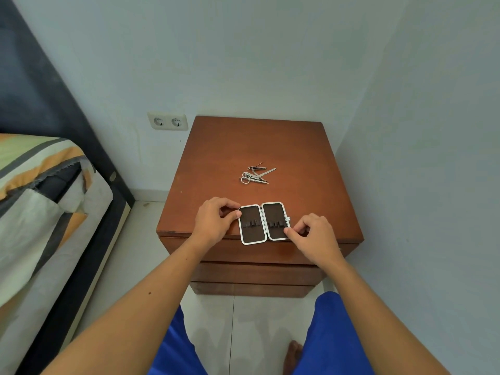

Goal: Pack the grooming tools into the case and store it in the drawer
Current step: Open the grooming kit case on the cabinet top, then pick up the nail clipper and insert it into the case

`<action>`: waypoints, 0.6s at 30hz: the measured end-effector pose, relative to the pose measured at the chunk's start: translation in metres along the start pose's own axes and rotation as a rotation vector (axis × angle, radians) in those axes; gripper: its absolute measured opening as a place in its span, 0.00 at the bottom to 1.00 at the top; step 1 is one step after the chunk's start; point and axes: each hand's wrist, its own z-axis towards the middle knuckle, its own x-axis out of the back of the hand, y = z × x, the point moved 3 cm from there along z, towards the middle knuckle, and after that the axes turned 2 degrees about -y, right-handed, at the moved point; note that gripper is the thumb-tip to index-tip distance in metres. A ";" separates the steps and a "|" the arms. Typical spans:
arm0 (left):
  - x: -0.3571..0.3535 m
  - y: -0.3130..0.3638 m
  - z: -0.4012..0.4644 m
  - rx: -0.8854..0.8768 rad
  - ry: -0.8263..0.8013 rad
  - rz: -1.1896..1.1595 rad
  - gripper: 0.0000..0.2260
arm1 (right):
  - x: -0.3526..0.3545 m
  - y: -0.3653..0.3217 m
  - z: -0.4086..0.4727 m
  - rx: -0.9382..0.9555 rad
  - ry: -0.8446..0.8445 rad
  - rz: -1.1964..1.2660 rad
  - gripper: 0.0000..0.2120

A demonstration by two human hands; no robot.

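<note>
- Nightstand [297, 147]: drawers below its top, fronts closed.
- Case [263, 223]: lies open flat at the nightstand's near edge, loops empty.
- Left hand [216, 219] pinches the case's left rim; right hand [313, 234] pinches its right rim.
- Grooming tools [255, 175]: clustered beyond the case toward the wall, long axes roughly crosswise; judged about equally near either hand.

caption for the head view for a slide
Both hands, left and right, hold the open case flat on the nightstand; grooming tools wait behind it.
</note>
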 end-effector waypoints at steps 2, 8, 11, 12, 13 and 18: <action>0.000 -0.002 0.000 -0.004 -0.003 -0.002 0.06 | 0.003 0.000 0.001 0.012 -0.026 -0.004 0.12; -0.002 -0.001 0.002 0.008 0.019 0.006 0.06 | 0.008 0.005 0.007 0.034 -0.110 0.009 0.11; -0.003 0.000 0.002 0.013 0.031 0.023 0.05 | 0.008 0.005 0.007 0.039 -0.110 0.018 0.10; -0.003 0.000 0.002 0.014 0.033 0.025 0.05 | 0.008 0.006 0.007 0.038 -0.116 0.017 0.10; -0.003 0.000 0.002 0.012 0.034 0.028 0.05 | 0.009 0.006 0.008 0.037 -0.125 0.015 0.10; -0.003 -0.001 0.000 -0.017 0.040 0.046 0.06 | 0.021 0.003 0.023 0.011 -0.074 0.141 0.07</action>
